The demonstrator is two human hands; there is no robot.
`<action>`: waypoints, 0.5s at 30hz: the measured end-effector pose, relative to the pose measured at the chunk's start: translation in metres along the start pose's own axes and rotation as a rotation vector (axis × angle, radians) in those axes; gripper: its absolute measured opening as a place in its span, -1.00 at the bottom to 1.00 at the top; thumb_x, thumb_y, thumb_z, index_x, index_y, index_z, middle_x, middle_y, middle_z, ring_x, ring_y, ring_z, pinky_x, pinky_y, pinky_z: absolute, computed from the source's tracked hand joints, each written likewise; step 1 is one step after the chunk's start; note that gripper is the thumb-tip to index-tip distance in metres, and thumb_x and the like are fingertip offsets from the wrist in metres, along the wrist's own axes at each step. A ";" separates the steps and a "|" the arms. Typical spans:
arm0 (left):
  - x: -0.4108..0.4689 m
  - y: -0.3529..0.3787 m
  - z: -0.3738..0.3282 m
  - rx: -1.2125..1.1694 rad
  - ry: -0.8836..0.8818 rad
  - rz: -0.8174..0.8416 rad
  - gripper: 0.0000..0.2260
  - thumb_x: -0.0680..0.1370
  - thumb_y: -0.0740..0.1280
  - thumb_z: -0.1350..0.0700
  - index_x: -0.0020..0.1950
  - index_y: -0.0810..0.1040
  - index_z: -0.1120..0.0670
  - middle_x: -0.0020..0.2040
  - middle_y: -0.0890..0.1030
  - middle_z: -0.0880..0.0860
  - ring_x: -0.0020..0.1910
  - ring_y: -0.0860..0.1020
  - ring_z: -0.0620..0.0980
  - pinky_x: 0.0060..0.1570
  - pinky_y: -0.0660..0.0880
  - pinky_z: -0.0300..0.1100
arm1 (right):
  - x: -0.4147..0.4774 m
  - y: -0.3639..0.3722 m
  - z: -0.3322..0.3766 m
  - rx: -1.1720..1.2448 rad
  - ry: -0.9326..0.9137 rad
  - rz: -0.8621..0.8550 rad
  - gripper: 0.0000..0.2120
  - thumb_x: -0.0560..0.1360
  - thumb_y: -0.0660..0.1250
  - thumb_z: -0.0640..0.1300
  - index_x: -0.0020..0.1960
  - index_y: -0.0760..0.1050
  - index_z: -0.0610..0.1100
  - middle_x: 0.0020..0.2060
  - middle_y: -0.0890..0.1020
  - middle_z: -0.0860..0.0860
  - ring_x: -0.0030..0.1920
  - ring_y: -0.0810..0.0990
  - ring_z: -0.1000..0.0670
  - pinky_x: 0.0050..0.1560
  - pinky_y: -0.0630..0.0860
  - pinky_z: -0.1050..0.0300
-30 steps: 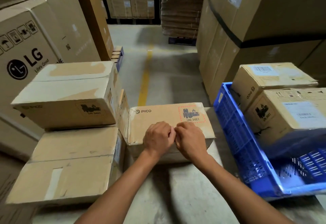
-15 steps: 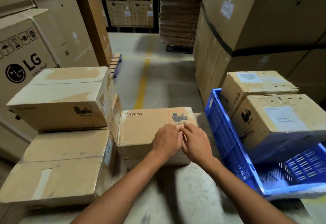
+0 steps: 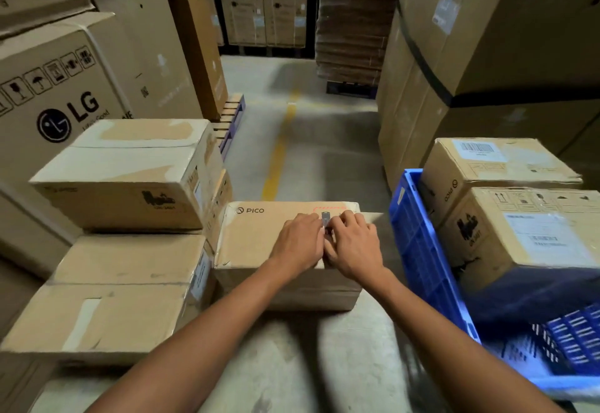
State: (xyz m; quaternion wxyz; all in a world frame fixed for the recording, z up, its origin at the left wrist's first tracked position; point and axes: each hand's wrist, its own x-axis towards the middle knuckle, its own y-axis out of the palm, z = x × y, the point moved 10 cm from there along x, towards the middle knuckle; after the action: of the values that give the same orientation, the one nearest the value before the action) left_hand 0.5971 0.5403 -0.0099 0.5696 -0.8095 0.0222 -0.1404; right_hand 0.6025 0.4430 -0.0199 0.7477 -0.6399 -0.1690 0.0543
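Note:
A brown cardboard box marked PICO (image 3: 256, 240) lies flat on a grey surface (image 3: 292, 354) straight in front of me. Both my hands rest side by side on its top, near the far right part. My left hand (image 3: 297, 243) and my right hand (image 3: 354, 247) touch each other, fingers bent, fingertips down on the cardboard. A printed label with a red dashed frame shows between and just beyond the fingers. Neither hand lifts the box or holds anything that I can see.
Two similar boxes are stacked at the left, the upper (image 3: 123, 178) on the lower (image 3: 123, 282). A blue plastic crate (image 3: 418, 250) at the right holds two boxes (image 3: 526, 234). Large LG cartons (image 3: 58, 87) and tall stacks flank an aisle with a yellow floor line (image 3: 279, 152).
Both hands slid away from me along the box top, from its near edge toward the far right corner, staying together. My view shifted slightly.

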 end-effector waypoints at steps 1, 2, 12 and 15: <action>0.001 0.000 0.003 -0.005 0.013 0.017 -0.81 0.62 0.18 0.10 0.00 0.57 0.11 0.00 0.60 0.07 0.06 0.52 0.11 0.08 0.46 0.04 | 0.001 0.000 -0.001 0.006 0.008 -0.016 -0.65 0.58 0.12 0.19 0.14 0.48 -0.03 0.09 0.51 -0.02 0.09 0.44 -0.06 0.02 0.44 -0.04; 0.001 -0.001 0.006 -0.016 0.025 0.029 -0.82 0.61 0.20 0.11 0.00 0.58 0.12 0.01 0.62 0.07 0.06 0.53 0.12 0.09 0.47 0.06 | 0.001 -0.002 -0.001 0.017 0.026 -0.036 -0.65 0.57 0.13 0.20 0.12 0.49 -0.03 0.07 0.51 -0.03 0.09 0.44 -0.07 0.02 0.43 -0.04; -0.061 -0.039 0.131 0.001 -0.688 -0.111 -0.47 0.63 0.17 -0.12 0.56 0.24 0.04 0.59 0.16 0.16 0.54 0.15 0.25 0.44 0.18 0.27 | -0.020 0.017 -0.031 0.368 0.372 0.034 -0.43 0.52 0.25 0.29 0.41 0.28 0.02 0.43 0.34 -0.09 0.26 0.52 -0.18 0.13 0.54 -0.22; -0.069 -0.043 0.142 -0.106 -0.732 -0.136 -0.43 0.63 0.20 -0.12 0.59 0.17 0.04 0.57 0.16 0.18 0.47 0.25 0.29 0.35 0.31 0.19 | -0.034 0.007 -0.032 0.409 0.387 -0.078 -0.45 0.52 0.33 0.24 0.38 0.34 -0.01 0.28 0.45 -0.06 0.19 0.55 -0.10 0.08 0.56 -0.13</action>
State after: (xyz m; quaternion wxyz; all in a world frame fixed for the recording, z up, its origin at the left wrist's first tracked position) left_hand 0.5612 0.6989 -0.0285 0.4867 -0.8341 -0.2294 0.1219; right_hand 0.5820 0.4037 -0.0366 0.8811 -0.4674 -0.0330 -0.0648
